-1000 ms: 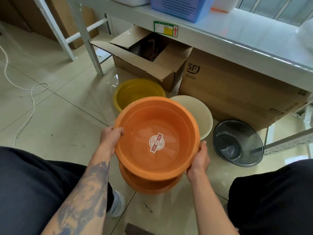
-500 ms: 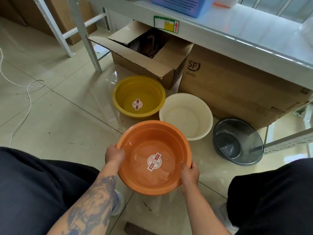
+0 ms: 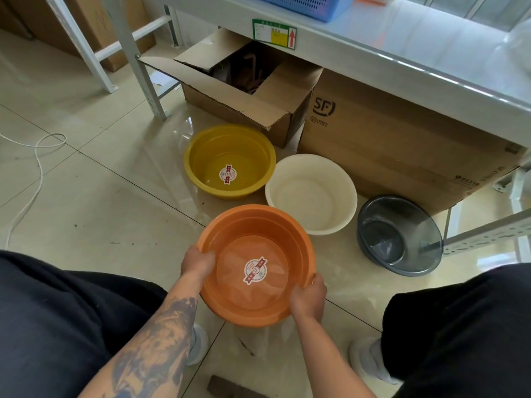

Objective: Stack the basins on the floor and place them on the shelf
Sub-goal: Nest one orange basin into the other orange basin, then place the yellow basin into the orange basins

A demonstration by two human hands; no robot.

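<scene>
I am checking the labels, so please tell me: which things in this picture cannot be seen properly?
Head view only:
- Orange basins: nested; the count is unclear, outer walls hidden.
- Blue basket: cut off by the top edge.
- Open carton: contents dark, unidentifiable.
- Shelf label: text too small.
- Left hand, right hand: fingers partly behind the rim.

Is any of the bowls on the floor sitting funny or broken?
The grey basin looks tipped, leaning toward the big closed cardboard box instead of sitting flat like the yellow basin and white basin. None looks cracked. The orange basins sit nested, held by the left hand and right hand.
</scene>
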